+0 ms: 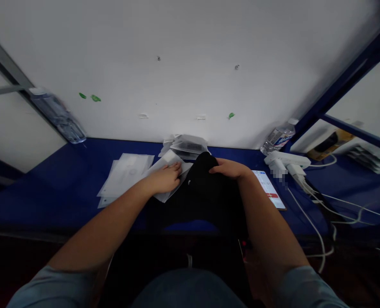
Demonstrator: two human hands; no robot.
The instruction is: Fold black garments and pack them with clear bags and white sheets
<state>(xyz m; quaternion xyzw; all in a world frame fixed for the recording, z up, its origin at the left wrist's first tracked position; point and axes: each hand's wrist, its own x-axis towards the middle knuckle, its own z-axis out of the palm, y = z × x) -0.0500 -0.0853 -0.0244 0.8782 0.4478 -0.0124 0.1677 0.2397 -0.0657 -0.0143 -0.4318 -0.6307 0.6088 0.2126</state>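
Note:
My left hand is closed on a frosted clear plastic bag, its fingers bent over the bag's upper side; the thumb is hidden. A black folded cloth, perhaps a garment, lies against the bag's right side and hangs over the desk's front edge. It bears a small white mark. At the cloth's upper right edge, my right hand grips the fabric between thumb and fingers. Whether any cloth is inside the bag cannot be made out. More flat plastic bags lie to the left, and a stack of them sits behind.
A lit phone or tablet lies beside my right forearm. Farther right are a white power strip with trailing cables and a water bottle. Another bottle stands at the back left of the blue desk, against a white wall.

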